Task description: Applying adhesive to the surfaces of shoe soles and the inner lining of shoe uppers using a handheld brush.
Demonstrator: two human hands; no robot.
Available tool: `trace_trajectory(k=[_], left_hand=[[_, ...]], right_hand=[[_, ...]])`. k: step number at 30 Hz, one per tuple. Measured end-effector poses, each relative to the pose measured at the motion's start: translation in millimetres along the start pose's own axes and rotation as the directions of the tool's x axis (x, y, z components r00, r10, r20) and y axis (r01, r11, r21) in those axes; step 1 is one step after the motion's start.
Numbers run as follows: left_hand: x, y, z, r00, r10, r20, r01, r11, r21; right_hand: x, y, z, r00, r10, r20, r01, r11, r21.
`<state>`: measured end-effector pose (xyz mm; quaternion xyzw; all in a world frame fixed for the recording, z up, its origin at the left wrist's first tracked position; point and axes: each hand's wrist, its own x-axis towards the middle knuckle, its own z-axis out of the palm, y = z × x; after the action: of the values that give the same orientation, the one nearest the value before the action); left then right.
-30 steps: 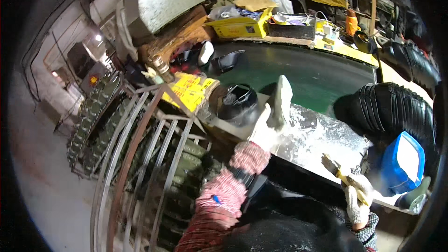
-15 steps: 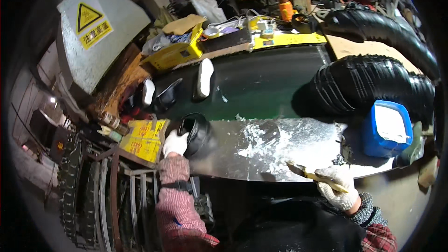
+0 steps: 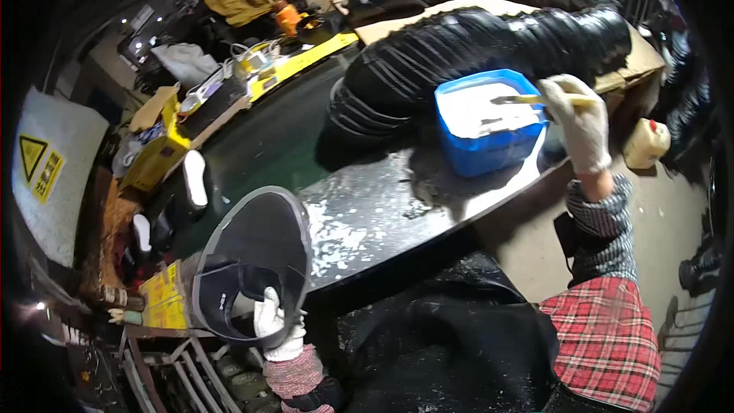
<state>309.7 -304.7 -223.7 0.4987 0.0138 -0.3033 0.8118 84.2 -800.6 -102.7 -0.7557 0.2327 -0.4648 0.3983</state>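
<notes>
My left hand (image 3: 277, 329), in a white glove, grips the lower rim of a black boot (image 3: 256, 222). The boot's wide opening with a grey edge is turned up toward me, so its foot part is hidden. Its fingers reach inside the rim, the rest of the hand behind it. At the right, my gloved right hand (image 3: 577, 126) is closed round the pale handle of a brush (image 3: 521, 99). The dark brush end is at the white paste (image 3: 478, 107) in a blue tub (image 3: 489, 154); whether it dips in, I cannot tell.
White smears cover the metal bench plate (image 3: 382, 218). Behind it runs a dark green belt (image 3: 267, 134), with a white-soled shoe (image 3: 196, 178) on it. Thick black ducts (image 3: 459, 50) lie beyond the tub. A yellow box (image 3: 157, 157) and a grey hood (image 3: 57, 199) stand left.
The view has swung right. My left hand has lifted the boot off the bench and turned its opening toward me. My right hand has brought the brush from the plate to the tub.
</notes>
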Motion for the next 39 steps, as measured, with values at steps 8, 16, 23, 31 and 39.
trace_trajectory(k=[8, 16, 23, 31, 39], left_hand=[[-14, -59, 80, 0.967, 0.253, 0.03, -0.255, 0.965, 0.066], [-28, -83, 54, 0.918, 0.358, -0.17, -0.3, 0.908, 0.291], [-30, -75, 33, 0.92, 0.363, -0.15, -0.296, 0.892, 0.343], [-27, -60, 18, 0.917, 0.363, -0.163, -0.291, 0.891, 0.35], [-38, -26, 24, 0.889, 0.458, -0.018, -0.343, 0.692, 0.635]], right_hand=[[-10, 10, -14, 0.948, -0.315, -0.036, 0.295, 0.92, -0.257], [-75, -41, 71, 0.93, -0.314, 0.191, 0.303, 0.949, 0.086], [-82, -46, 229, 0.712, -0.504, 0.489, 0.216, 0.82, 0.53], [-97, -55, 214, 0.8, -0.078, 0.595, -0.206, 0.896, 0.394], [-151, -174, 241, 0.268, -0.869, 0.416, 0.589, 0.49, 0.643]])
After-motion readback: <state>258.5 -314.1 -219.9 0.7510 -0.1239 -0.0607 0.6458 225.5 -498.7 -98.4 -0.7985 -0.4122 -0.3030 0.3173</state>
